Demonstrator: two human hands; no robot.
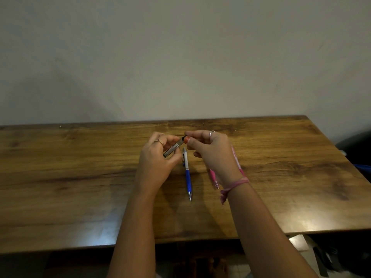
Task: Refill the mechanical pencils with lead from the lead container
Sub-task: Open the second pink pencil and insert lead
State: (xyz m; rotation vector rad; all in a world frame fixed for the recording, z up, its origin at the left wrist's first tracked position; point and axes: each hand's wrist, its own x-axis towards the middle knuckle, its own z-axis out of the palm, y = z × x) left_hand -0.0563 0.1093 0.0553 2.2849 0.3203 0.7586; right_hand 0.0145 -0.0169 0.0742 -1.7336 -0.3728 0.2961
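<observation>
Wooden surface (80, 177) against a plain wall (180, 57), two mechanical pencils, blue (187, 173) and pink (213, 176), my left hand (155, 161) fingers gripping one lead container (173, 148), my right hand (210, 151) fingers pinching its cap (183, 138)

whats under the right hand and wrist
A pink mechanical pencil lies on the wooden table beneath the right hand. Only its ends show; the wrist covers its middle.

I'm getting a single wide-angle view from the head, looking forward and down over the wooden table (80, 177) from its near edge. It's facing a plain wall (180, 47), which is filling the upper half. Both hands, left (156, 157) and right (212, 151), are sitting mid-frame at arm's length. No second view is sharing this scene.
</observation>
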